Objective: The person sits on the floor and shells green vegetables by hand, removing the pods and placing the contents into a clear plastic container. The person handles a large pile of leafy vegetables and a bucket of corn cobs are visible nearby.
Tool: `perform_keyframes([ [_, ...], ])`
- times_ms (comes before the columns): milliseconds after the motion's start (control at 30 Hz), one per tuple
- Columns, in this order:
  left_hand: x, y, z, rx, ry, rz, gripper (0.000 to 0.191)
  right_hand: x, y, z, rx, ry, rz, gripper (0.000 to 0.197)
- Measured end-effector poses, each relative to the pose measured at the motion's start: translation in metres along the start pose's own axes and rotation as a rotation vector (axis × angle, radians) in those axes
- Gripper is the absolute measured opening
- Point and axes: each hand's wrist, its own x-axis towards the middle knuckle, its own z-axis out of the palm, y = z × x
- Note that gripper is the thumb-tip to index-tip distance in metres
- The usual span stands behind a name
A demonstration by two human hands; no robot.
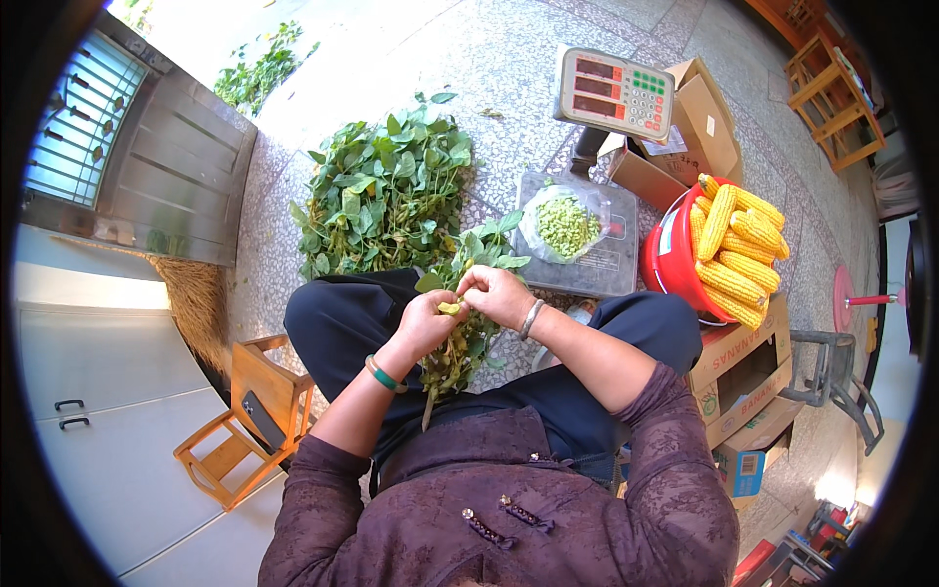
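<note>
My left hand (pixel 429 323), with a green bangle on the wrist, pinches a yellow-green bean pod (pixel 449 308) between its fingers. My right hand (pixel 499 295), with a silver bangle, meets it from the other side, its thumb and fingertips closed at the pod's upper end. Below both hands a leafy bean plant (pixel 455 359) lies between my knees, its stem towards my waist. Beyond my left knee rests a heap of green bean plants (pixel 389 191). Shelled green beans (pixel 565 226) fill an open clear plastic bag (pixel 546 246) on the scale platform (pixel 587 275).
The scale's display (pixel 616 92) rises behind its platform, beside an open cardboard box (pixel 697 139). To the right, a red bucket (pixel 671 257) holds corn cobs (pixel 741 242), near banana cartons (pixel 777 352). At left are a wooden chair (pixel 260 367) with a phone (pixel 262 418) and a straw broom (pixel 194 301).
</note>
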Motion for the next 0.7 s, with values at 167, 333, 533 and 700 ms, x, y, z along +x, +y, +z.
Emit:
perform_keyframes([
  [167,-0.006,0.013,-0.002,0.081,-0.021,0.033,0.018,0.001,0.002,-0.003,-0.107,-0.070,0.066,0.014],
  [333,-0.004,0.003,-0.001,0.086,-0.007,0.040,0.023,-0.001,0.000,0.001,-0.223,-0.039,0.057,0.019],
  [533,-0.003,0.002,-0.010,-0.250,-0.115,-0.094,0.023,0.005,-0.003,-0.013,0.303,-0.112,0.329,0.021],
  [700,-0.012,0.024,-0.030,-0.407,-0.289,-0.157,0.016,0.003,-0.011,-0.017,0.311,-0.297,0.410,0.021],
])
